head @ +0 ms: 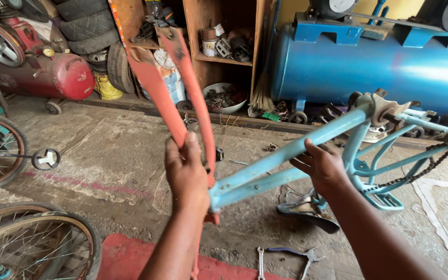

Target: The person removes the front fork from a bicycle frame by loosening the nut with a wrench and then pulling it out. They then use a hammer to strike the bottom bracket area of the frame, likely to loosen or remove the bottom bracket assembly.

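Observation:
My left hand [186, 173] grips an orange-red bicycle fork [168, 93] near its crown, the two blades pointing up and away. The fork's stem sits at the head tube of a light blue bicycle frame [286, 150] that is held off the ground. My right hand [323, 167] wraps around the frame's blue top tube. A dark chain [416, 173] hangs along the rear stays. A black saddle [307, 210] lies on the floor under the frame.
Spanners and pliers [286, 256] lie on the concrete near a red mat [130, 259]. Bicycle wheels [32, 243] stand at left. A big blue compressor tank [379, 67], a red tank [53, 78], stacked tyres and wooden shelves [224, 46] line the back.

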